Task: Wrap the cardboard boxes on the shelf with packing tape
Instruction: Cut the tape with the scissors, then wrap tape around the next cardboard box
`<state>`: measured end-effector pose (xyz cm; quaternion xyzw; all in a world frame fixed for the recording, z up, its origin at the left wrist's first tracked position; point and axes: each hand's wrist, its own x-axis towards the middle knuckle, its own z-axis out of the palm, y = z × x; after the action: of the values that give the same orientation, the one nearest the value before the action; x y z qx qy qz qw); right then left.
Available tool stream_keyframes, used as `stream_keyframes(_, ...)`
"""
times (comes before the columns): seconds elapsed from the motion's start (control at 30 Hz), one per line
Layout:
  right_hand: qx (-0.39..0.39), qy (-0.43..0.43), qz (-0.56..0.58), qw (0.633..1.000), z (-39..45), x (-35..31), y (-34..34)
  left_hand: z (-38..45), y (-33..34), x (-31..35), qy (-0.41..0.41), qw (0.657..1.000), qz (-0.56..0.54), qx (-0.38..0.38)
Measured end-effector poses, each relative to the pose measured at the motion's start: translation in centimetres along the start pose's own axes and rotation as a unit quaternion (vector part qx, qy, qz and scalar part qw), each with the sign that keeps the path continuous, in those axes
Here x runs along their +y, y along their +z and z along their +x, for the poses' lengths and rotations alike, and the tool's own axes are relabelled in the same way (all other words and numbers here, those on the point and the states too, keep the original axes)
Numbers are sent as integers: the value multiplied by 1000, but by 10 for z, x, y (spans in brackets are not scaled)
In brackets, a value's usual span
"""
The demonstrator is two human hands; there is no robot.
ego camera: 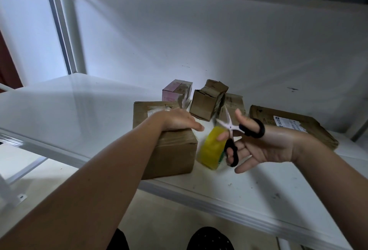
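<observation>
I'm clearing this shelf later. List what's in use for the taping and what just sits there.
In use: large cardboard box under left hand; yellow tape roll; scissors in right hand.
Sitting: pink box, small open carton, flat labelled parcel.

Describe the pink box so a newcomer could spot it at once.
Look at the white shelf and the cluster of boxes at its back. The pink box stands leftmost there, behind the large cardboard box under the left hand. It alone is pink; its neighbours are brown.
</observation>
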<state>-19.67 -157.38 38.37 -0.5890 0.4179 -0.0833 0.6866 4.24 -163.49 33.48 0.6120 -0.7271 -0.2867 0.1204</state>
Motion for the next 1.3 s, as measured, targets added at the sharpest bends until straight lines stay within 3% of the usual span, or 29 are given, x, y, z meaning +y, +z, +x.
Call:
stream_keyframes(0.2,64,-69,22,995,-11,-7,-22,0,4,15,-44,982,184,-23)
stream_keyframes(0.3,219,-16,-54,974,-7,3,-40,2,7,22,-62,978,198,-33)
stream_keyframes(0.4,327,137,-271,895,3,32,-59,4,12,20,-69,974,214,-17)
stream_keyframes(0.5,298,264,-426,813,13,60,-66,6,11,13,-65,979,192,7)
stream_keyframes(0.57,290,261,-506,769,20,61,-62,8,12,10,-63,981,180,13)
stream_keyframes(0.6,303,208,-512,776,26,58,-59,8,13,10,-63,982,178,16)
stream_keyframes(0.7,360,4,-353,864,53,38,-41,9,17,11,-63,982,176,21)
stream_keyframes(0.8,364,-69,-247,895,86,15,-18,6,17,12,-53,980,189,27)
stream_keyframes(0.9,368,-81,-188,907,107,9,-8,2,16,12,-42,984,168,32)
stream_keyframes(1.0,287,-93,-127,945,106,14,-9,1,20,10,-51,989,118,76)
stream_keyframes(1.13,149,-73,-192,967,88,25,-13,5,22,8,-57,987,44,146)
stream_keyframes(1.3,117,-101,-266,952,78,34,-10,2,18,3,4,992,29,119)
